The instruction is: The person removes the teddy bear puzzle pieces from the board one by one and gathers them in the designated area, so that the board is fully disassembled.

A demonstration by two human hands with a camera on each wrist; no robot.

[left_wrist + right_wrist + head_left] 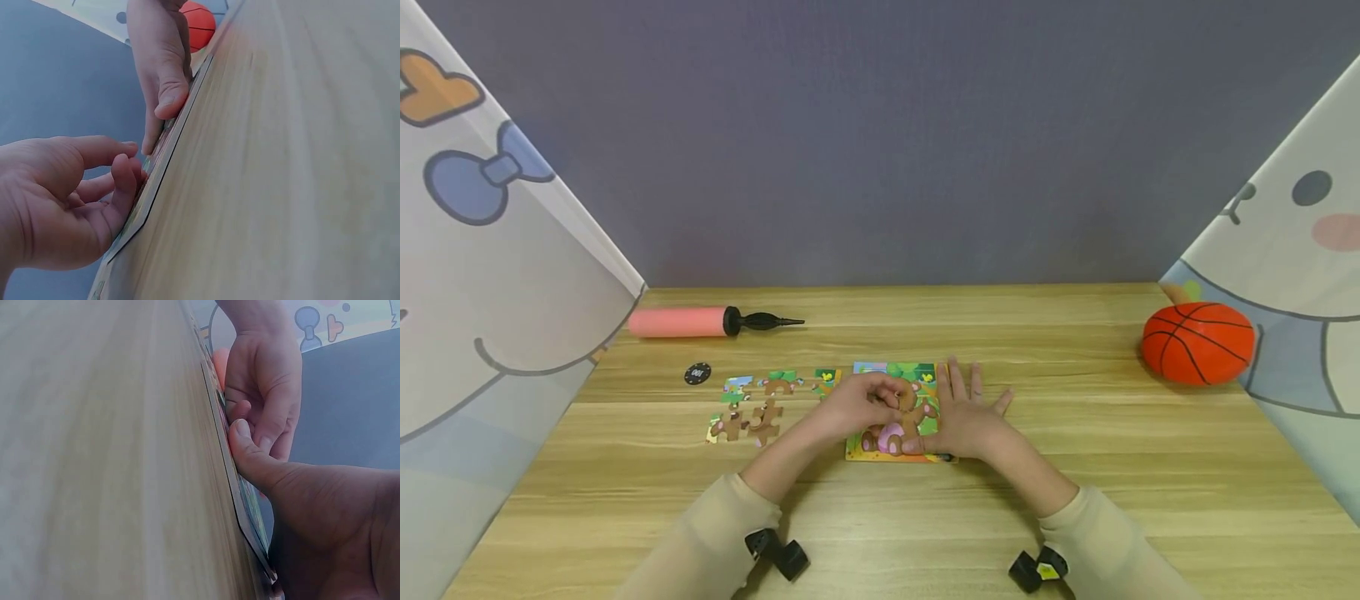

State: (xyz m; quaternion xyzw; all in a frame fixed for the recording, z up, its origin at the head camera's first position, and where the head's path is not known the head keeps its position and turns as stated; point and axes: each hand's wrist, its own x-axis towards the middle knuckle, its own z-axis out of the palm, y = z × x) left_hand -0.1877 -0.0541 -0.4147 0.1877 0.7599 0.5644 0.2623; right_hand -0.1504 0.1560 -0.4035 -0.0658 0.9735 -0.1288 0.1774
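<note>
Fingers spread, the right hand rests on the puzzle, lower centre of the frame; the left hand bends its fingers over it, any hold unclear; loose pieces lie left of centre.

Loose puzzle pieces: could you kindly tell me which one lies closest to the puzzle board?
The green piece with the small yellow figure, beside the left hand; the other loose pieces lie farther from the puzzle board.

A wood-grain table carries a bear puzzle near its middle, loose pieces to the left, a round black chip near them, a pink pump farther back and a red ball at the right.
</note>
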